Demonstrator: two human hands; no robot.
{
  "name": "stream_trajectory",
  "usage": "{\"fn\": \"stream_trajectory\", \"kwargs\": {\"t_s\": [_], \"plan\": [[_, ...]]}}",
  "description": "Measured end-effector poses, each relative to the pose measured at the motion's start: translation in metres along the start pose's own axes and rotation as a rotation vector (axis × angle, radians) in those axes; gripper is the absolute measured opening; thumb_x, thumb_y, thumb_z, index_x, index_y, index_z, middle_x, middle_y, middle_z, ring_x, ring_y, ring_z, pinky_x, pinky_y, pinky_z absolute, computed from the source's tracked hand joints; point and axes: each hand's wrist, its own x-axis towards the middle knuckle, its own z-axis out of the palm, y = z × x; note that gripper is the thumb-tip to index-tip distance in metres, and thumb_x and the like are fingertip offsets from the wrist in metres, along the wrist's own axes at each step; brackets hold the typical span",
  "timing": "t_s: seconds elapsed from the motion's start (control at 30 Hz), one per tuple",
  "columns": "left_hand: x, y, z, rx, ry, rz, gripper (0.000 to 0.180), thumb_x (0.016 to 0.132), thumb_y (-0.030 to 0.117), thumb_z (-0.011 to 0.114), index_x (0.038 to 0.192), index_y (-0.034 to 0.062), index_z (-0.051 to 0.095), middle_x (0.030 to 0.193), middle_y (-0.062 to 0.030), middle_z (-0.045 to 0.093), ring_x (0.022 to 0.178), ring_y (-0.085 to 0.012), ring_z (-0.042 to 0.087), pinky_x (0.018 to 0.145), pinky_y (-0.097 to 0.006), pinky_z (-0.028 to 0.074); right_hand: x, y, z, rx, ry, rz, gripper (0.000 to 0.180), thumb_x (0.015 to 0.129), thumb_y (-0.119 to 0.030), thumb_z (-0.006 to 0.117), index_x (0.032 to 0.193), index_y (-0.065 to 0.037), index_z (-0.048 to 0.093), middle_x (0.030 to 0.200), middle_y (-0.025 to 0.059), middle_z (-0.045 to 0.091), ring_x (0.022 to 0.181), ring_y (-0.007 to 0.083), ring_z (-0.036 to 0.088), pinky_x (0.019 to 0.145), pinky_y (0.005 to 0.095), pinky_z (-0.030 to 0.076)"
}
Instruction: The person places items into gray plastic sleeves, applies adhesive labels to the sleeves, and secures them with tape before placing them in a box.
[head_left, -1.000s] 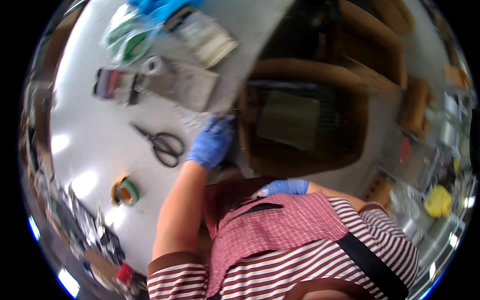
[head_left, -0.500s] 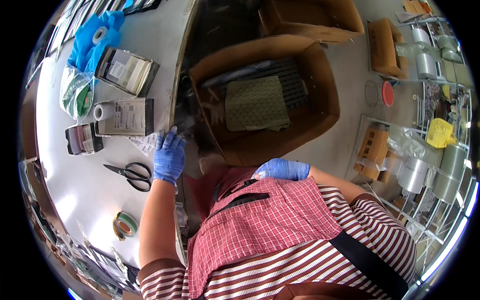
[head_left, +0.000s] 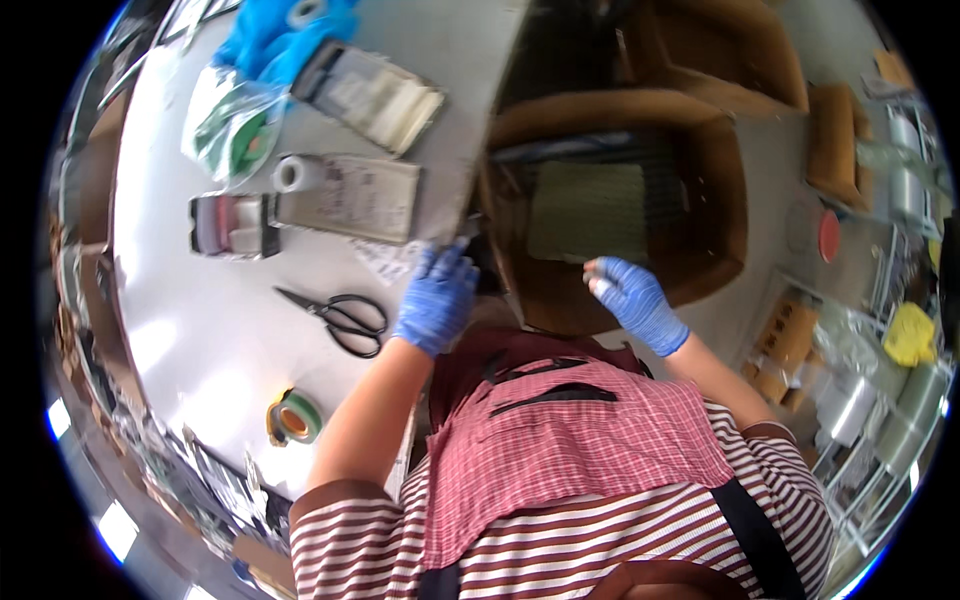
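My left hand, in a blue glove, lies with fingers stretched forward at the table's right edge. Paper label slips lie just beside its fingertips. My right hand, also blue-gloved, hangs above the near side of a large open carton. Its fingers are partly bent, with bare tips apart from the thumb and nothing visible between them. Inside the carton lies a folded green patterned cloth, beside a dark slatted piece. Black-handled scissors rest on the table left of my left hand.
The table bears a tape roll, a box of labels with a white roll, another box of cards, a small box and blue plastic. A second carton stands behind; wire shelving is at right.
My right hand has lifted from the apron and moved forward over the carton's near side. My left hand stays at the table edge. The whole view has shifted, with some blur.
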Motion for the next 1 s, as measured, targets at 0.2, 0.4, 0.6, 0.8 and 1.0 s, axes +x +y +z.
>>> {"fn": "stream_trajectory", "kwargs": {"t_s": [0.2,0.4,0.6,0.8,1.0], "plan": [[0.001,0.003,-0.005,-0.108,0.134,-0.048,0.037,0.076,0.019,0.056,0.108,0.0048,0.067,0.120,-0.0113,0.061,0.123,-0.0305,0.050,0.111,-0.053,0.031,0.107,-0.162,0.065,-0.211,-0.045,-0.746,0.028,0.084,-0.008,0.065,0.111,-0.002,0.062,0.102,0.0171,0.066,0.095,0.0301,0.065,0.084,0.0362,0.052],[-0.002,0.000,0.007,-0.347,-0.133,-0.097,0.037,0.083,0.020,0.053,0.114,0.0061,0.066,0.121,-0.0116,0.063,0.120,-0.0263,0.053,0.107,-0.044,0.038,0.173,-0.187,0.164,-0.897,-0.265,-0.518,0.025,0.084,-0.010,0.061,0.107,-0.001,0.062,0.109,0.0168,0.062,0.102,0.0322,0.061,0.090,0.0382,0.051],[-0.006,-0.002,0.005,-0.298,0.132,-0.031,0.037,0.082,0.021,0.052,0.111,0.0026,0.066,0.118,-0.0121,0.064,0.119,-0.0266,0.054,0.109,-0.042,0.034,0.186,-0.185,0.179,-1.122,-0.303,-0.394,0.022,0.082,-0.007,0.064,0.103,-0.001,0.065,0.118,0.0174,0.058,0.111,0.0297,0.057,0.093,0.0357,0.051],[-0.004,-0.007,-0.003,-0.318,0.155,-0.020,0.038,0.080,0.021,0.055,0.110,0.0010,0.067,0.118,-0.0112,0.065,0.119,-0.0273,0.055,0.108,-0.045,0.035,0.195,-0.188,0.177,-1.055,-0.275,-0.337,0.016,0.085,-0.011,0.061,0.095,-0.001,0.067,0.106,0.0174,0.062,0.100,0.0314,0.061,0.090,0.0376,0.051],[-0.009,-0.020,-0.024,-0.711,0.326,0.004,0.032,0.079,0.011,0.062,0.110,0.0071,0.067,0.106,-0.0115,0.066,0.109,-0.0295,0.060,0.105,-0.045,0.039,0.145,-0.239,0.105,-0.573,-0.083,-0.476,0.016,0.085,-0.015,0.060,0.089,0.000,0.066,0.091,0.0161,0.064,0.088,0.0331,0.063,0.080,0.0386,0.051]]}}
